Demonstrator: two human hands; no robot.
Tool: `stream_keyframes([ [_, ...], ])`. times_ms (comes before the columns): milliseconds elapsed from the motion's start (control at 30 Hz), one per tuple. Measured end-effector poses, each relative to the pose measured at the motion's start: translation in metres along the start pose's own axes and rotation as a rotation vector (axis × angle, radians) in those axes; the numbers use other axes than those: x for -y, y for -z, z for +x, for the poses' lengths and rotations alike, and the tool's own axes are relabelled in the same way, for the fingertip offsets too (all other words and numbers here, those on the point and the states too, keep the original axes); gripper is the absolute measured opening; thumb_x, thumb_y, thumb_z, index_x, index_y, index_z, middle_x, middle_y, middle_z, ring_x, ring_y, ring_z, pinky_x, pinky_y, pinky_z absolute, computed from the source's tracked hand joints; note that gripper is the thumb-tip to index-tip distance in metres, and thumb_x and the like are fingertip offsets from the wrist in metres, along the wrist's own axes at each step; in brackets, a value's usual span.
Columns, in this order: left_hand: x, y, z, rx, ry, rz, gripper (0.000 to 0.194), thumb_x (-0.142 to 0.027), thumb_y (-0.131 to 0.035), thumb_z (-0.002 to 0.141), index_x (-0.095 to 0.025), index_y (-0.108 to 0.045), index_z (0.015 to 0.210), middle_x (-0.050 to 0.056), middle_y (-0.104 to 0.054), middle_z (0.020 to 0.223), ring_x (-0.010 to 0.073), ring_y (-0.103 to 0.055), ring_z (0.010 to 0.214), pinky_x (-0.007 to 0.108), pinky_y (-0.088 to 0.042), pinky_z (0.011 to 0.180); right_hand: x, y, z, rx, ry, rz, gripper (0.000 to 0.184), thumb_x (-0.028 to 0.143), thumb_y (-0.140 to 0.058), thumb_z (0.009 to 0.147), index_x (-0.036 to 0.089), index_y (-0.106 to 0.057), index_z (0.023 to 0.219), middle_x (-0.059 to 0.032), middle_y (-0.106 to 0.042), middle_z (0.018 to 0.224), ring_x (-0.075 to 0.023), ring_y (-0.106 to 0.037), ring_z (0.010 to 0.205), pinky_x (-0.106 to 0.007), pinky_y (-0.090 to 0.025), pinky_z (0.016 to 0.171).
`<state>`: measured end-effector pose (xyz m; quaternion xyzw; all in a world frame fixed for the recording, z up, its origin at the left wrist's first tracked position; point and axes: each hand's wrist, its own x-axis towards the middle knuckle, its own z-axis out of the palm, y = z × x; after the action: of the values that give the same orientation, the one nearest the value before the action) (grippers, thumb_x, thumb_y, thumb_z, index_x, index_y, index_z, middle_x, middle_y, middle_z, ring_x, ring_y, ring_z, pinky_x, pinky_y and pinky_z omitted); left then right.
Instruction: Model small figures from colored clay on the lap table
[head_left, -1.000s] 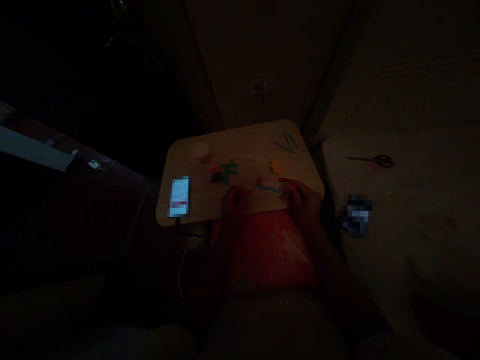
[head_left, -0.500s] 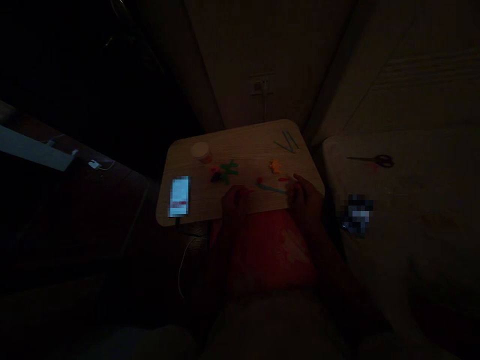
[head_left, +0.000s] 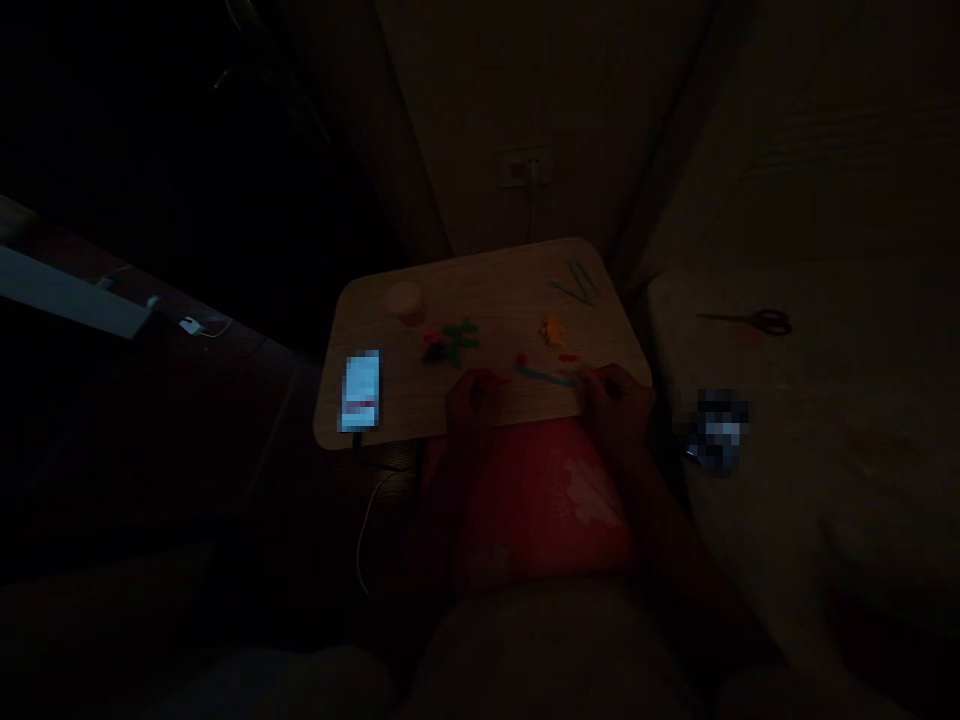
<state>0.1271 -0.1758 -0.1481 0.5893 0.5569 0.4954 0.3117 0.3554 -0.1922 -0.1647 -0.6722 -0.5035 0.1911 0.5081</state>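
Observation:
The scene is very dark. On the small wooden table (head_left: 517, 285), my left hand (head_left: 469, 395) is closed near the front edge, with a thin red piece of modelling clay (head_left: 501, 380) sticking out from its fingertips. My right hand (head_left: 621, 400) is pinched, and a bit of red clay (head_left: 594, 374) shows at its fingers. A blue-green stick (head_left: 544, 376) lies between the hands, its right end close to my right fingertips. A red clay ball (head_left: 521, 358) touches or lies just beside its left end. Behind my right fingers lies a flat red clay piece (head_left: 568, 358).
Yellow-orange clay (head_left: 553, 331), green clay shapes (head_left: 460, 338), a dark lump (head_left: 433, 353) and a lidded tub (head_left: 406, 302) sit on the table. Thin sticks (head_left: 576, 284) lie at the back right, a lit phone (head_left: 360, 390) at left. Scissors (head_left: 750, 320) rest on the right-hand surface.
My right hand has drawn back slightly to the right and turned into a pinch; the flat red piece beside its fingers now lies uncovered. My left hand has hardly moved.

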Motion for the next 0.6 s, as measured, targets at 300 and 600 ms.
stream_keyframes([
  [300,0.000,-0.001,0.001,0.019,-0.042,-0.030,0.013,-0.029,-0.064,0.093,-0.018,-0.071,0.090,0.003,-0.073,0.089,0.0171,-0.065,0.085,0.026,-0.050,0.080,0.018,0.008,0.005,0.189,0.265,-0.190,0.039,0.030,-0.046,0.101,0.022,-0.077,0.124,-0.0119,-0.076,0.105,-0.0258,-0.068,0.093,-0.039,-0.053,0.087],
  [600,0.006,-0.001,0.001,0.055,-0.068,0.015,0.012,-0.027,-0.064,0.094,-0.019,-0.073,0.095,0.004,-0.075,0.094,0.0181,-0.068,0.089,0.028,-0.052,0.083,0.024,0.007,0.006,0.208,0.144,-0.343,0.024,0.030,-0.057,0.091,0.018,-0.070,0.107,-0.0138,-0.074,0.101,-0.0298,-0.065,0.094,-0.041,-0.050,0.084],
])
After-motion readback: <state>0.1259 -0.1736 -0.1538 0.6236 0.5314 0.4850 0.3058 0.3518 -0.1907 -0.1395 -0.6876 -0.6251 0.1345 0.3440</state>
